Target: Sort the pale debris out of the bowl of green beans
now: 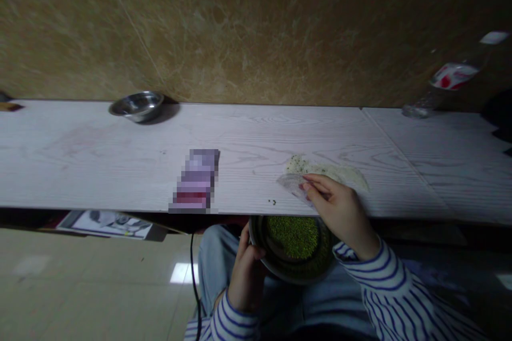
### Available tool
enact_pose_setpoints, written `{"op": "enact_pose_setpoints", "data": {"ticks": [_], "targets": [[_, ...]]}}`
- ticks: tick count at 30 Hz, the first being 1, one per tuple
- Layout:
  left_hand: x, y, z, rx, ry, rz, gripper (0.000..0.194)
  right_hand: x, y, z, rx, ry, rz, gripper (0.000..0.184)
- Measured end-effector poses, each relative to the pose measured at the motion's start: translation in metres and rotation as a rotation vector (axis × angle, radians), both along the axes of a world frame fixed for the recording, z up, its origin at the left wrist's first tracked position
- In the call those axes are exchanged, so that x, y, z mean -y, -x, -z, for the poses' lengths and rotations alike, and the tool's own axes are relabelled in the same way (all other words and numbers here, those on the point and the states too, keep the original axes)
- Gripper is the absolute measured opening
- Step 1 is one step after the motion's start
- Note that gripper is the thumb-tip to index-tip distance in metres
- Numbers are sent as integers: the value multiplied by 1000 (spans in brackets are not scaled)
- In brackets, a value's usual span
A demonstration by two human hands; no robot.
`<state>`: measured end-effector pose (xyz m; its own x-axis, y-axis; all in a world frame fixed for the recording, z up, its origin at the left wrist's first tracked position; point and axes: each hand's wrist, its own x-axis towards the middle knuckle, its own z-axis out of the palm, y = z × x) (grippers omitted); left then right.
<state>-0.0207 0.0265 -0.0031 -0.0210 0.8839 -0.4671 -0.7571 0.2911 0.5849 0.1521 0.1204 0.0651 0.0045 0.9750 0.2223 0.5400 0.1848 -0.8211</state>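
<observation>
My left hand [247, 273] grips the side of a metal bowl [298, 278], held over my lap just below the counter's front edge. Green beans [294, 237], probably mung beans, cover the bowl's bottom. Between the thumb and fingers of my right hand [342, 214] is a thin, clear plastic piece [288, 184], its edge at the counter surface. Right behind it lies a patch of white grains [352, 176], rice-like, with green beans [296, 163] mixed in at its left end. A few stray beans [274, 202] lie near the counter edge.
A pale wooden counter [100, 170] runs along a marbled wall. On it stand an empty steel bowl [138, 106] and a clear bottle [452, 77] with a red-white label. A pixelated flat object [196, 181] lies left of the grains. Below hangs a black cable [192, 272] beside an open drawer [112, 222].
</observation>
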Motion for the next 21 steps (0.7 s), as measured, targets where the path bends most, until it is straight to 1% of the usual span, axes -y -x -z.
{"op": "enact_pose_setpoints", "data": {"ticks": [5, 8, 12, 16, 18, 21], "targets": [[-2, 1, 4, -5, 2, -15, 60, 1, -21, -4, 38, -33, 116, 27], [-3, 2, 4, -20, 2, -6, 58, 2, -22, -8, 40, -58, 126, 27], [-2, 2, -1, -47, 3, -20, 60, 0, -2, -11, 89, -101, 56, 24], [0, 3, -8, -51, 35, -40, 63, 2, 19, -9, 122, -108, -46, 24], [0, 4, -9, -47, 23, -40, 63, 4, 24, -9, 138, -102, -87, 25], [1, 8, -10, -48, -4, -37, 60, 6, 24, -9, 134, -72, -136, 25]]}}
